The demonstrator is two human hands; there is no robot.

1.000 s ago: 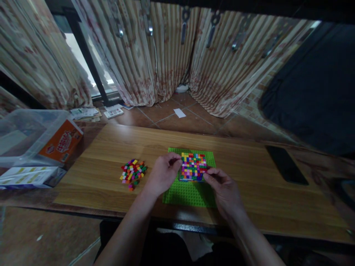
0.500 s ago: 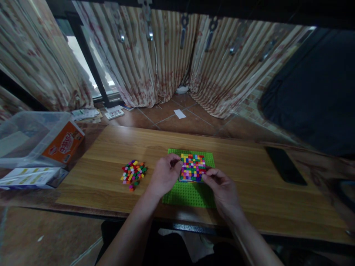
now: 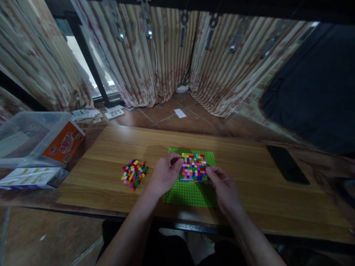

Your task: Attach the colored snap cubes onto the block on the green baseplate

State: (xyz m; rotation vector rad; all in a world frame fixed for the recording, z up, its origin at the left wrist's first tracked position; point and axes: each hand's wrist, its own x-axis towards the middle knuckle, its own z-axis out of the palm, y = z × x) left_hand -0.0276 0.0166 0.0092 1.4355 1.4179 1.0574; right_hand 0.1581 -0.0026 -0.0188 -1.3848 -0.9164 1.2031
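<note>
A green studded baseplate (image 3: 191, 194) lies on the wooden table (image 3: 249, 184). On its far half sits a square block of small multicoloured bricks (image 3: 193, 166). My left hand (image 3: 164, 175) rests against the block's left edge, fingers curled and pinched at its side. My right hand (image 3: 223, 186) is at the block's near right corner, thumb and fingers pinched against its edge. Whether either hand holds a loose brick is hidden. A heap of loose coloured bricks (image 3: 133, 173) lies to the left of my left hand.
A clear plastic bin (image 3: 24, 133) with an orange box (image 3: 64, 142) and a white carton (image 3: 30, 176) stand at the table's left end. A black phone (image 3: 287, 163) lies at the right. Curtains, a tiled floor and a dark seat lie beyond.
My right hand has shifted slightly right along the block's near right corner. The left hand stays at the left edge. The view has barely moved.
</note>
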